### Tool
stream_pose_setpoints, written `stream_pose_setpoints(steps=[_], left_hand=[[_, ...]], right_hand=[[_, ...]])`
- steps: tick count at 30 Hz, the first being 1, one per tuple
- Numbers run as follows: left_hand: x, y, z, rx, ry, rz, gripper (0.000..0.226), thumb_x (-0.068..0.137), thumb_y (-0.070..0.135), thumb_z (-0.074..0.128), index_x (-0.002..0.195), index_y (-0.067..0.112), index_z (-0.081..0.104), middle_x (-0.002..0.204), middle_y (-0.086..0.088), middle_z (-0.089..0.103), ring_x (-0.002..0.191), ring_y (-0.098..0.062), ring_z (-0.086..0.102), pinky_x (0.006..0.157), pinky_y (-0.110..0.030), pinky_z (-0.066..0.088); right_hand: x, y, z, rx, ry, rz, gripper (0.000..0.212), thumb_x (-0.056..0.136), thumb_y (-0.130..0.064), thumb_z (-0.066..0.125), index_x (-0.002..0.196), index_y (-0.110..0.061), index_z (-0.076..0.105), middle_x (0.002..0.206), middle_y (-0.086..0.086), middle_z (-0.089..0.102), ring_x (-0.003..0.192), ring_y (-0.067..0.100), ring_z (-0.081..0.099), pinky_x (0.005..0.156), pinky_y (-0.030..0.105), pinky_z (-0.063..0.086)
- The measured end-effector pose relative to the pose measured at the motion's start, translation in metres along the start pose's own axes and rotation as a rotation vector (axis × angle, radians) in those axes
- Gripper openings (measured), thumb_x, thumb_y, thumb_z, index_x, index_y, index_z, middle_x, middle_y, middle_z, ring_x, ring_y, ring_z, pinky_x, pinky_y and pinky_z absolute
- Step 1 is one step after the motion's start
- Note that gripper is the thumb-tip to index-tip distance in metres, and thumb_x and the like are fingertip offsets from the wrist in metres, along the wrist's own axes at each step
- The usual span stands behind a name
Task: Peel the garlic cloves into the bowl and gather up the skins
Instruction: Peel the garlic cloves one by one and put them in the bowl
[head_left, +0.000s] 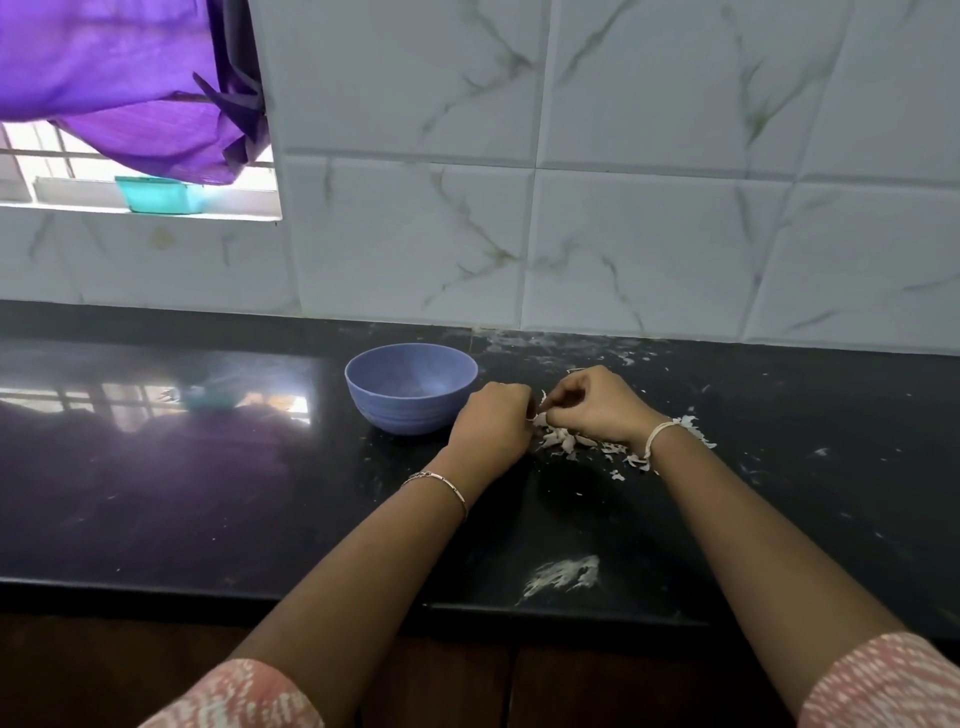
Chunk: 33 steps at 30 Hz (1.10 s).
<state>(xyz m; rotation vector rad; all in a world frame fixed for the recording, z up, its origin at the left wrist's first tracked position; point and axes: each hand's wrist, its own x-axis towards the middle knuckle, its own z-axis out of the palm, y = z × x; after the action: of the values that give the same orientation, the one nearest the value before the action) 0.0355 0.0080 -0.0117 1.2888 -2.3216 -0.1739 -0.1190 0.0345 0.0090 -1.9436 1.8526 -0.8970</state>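
A blue-violet bowl (410, 387) stands on the black counter (208, 493), just left of my hands. My left hand (491, 423) and my right hand (597, 405) meet fingertip to fingertip above a heap of pale garlic skins (566, 441). Both have curled fingers pinching a small pale garlic clove (540, 415), mostly hidden between them. More skins lie scattered under and beside my right wrist. What the bowl holds cannot be seen from this angle.
A white smear (563, 574) marks the counter near its front edge. The marble-tiled wall (623, 234) rises right behind the counter. At the upper left, a window ledge holds a teal container (161, 195) under a purple cloth (130, 78).
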Motion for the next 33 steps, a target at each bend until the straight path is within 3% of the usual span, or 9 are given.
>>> stream_pose_setpoints(steps=[3, 8, 10, 13, 17, 20, 24, 28, 33], left_hand=[[0.004, 0.002, 0.005, -0.054, 0.033, -0.006, 0.018, 0.093, 0.028, 0.059, 0.098, 0.013, 0.068, 0.098, -0.013, 0.068, 0.091, -0.033, 0.064, 0.080, -0.044, 0.054], [0.013, 0.002, 0.007, -0.231, -0.009, -0.061, 0.018, 0.094, 0.027, 0.060, 0.095, 0.013, 0.071, 0.091, -0.011, 0.073, 0.082, -0.027, 0.068, 0.074, -0.034, 0.054], [0.017, 0.001, 0.007, -0.388, -0.063, -0.079, 0.018, 0.095, 0.026, 0.061, 0.085, 0.014, 0.069, 0.083, -0.007, 0.074, 0.066, -0.019, 0.067, 0.064, -0.029, 0.054], [0.016, 0.007, 0.003, -0.763, -0.188, -0.139, 0.018, 0.098, 0.017, 0.058, 0.084, 0.008, 0.064, 0.076, -0.005, 0.070, 0.042, -0.007, 0.054, 0.041, -0.018, 0.042], [0.015, 0.010, -0.001, -1.116, -0.300, -0.221, 0.018, 0.100, 0.014, 0.053, 0.087, 0.008, 0.065, 0.080, -0.003, 0.069, 0.043, -0.004, 0.052, 0.039, -0.013, 0.035], [0.016, 0.009, -0.001, -1.239, -0.349, -0.295, 0.016, 0.098, 0.017, 0.055, 0.095, 0.008, 0.067, 0.081, -0.002, 0.071, 0.046, -0.004, 0.053, 0.040, -0.012, 0.034], [0.017, 0.009, 0.002, -1.157, -0.312, -0.301, 0.013, 0.094, 0.013, 0.057, 0.087, 0.007, 0.067, 0.077, -0.004, 0.070, 0.046, -0.007, 0.051, 0.041, -0.014, 0.036], [0.018, 0.013, 0.009, -1.017, -0.262, -0.240, 0.013, 0.091, 0.008, 0.060, 0.080, 0.006, 0.067, 0.074, -0.007, 0.068, 0.043, -0.010, 0.049, 0.039, -0.017, 0.036], [0.035, 0.028, 0.012, -0.651, -0.096, -0.098, 0.009, 0.083, 0.018, 0.077, 0.087, 0.011, 0.074, 0.064, 0.007, 0.063, 0.048, 0.000, 0.054, 0.050, -0.015, 0.044]], right_hand=[[-0.001, 0.004, -0.004, 0.145, 0.019, 0.038, 0.010, 0.080, -0.010, 0.070, 0.085, -0.015, 0.078, 0.058, -0.011, 0.065, 0.051, -0.004, 0.054, 0.055, 0.016, 0.040], [-0.007, 0.009, -0.009, 0.416, -0.075, 0.031, 0.022, 0.087, -0.003, 0.068, 0.107, -0.008, 0.073, 0.082, 0.005, 0.067, 0.057, 0.000, 0.052, 0.051, 0.014, 0.040], [-0.007, 0.012, -0.006, 0.472, -0.062, -0.015, 0.022, 0.087, -0.003, 0.070, 0.108, -0.005, 0.072, 0.085, 0.007, 0.067, 0.062, 0.000, 0.056, 0.055, 0.013, 0.043], [-0.006, 0.017, -0.002, 0.600, 0.053, -0.027, 0.008, 0.087, -0.003, 0.069, 0.094, -0.008, 0.070, 0.084, 0.005, 0.070, 0.069, 0.003, 0.065, 0.061, 0.015, 0.047], [-0.007, 0.021, -0.001, 0.802, 0.089, 0.021, 0.005, 0.090, -0.008, 0.065, 0.092, -0.011, 0.068, 0.086, 0.001, 0.071, 0.065, 0.004, 0.062, 0.052, 0.016, 0.040], [-0.008, 0.022, -0.002, 0.887, 0.074, 0.046, 0.006, 0.091, -0.010, 0.063, 0.095, -0.010, 0.068, 0.093, 0.004, 0.073, 0.062, 0.006, 0.057, 0.049, 0.015, 0.038], [-0.009, 0.020, -0.007, 0.962, 0.083, 0.058, 0.008, 0.095, -0.011, 0.057, 0.096, -0.012, 0.065, 0.089, 0.001, 0.073, 0.052, 0.003, 0.049, 0.045, 0.013, 0.035], [-0.012, 0.024, -0.024, 1.076, 0.214, 0.047, 0.013, 0.097, -0.012, 0.054, 0.095, -0.012, 0.067, 0.075, -0.004, 0.060, 0.051, 0.002, 0.041, 0.044, 0.012, 0.032], [-0.013, 0.044, -0.046, 0.846, 0.223, 0.057, 0.019, 0.098, -0.012, 0.055, 0.107, -0.013, 0.071, 0.075, -0.006, 0.056, 0.056, 0.003, 0.042, 0.049, 0.013, 0.036]])
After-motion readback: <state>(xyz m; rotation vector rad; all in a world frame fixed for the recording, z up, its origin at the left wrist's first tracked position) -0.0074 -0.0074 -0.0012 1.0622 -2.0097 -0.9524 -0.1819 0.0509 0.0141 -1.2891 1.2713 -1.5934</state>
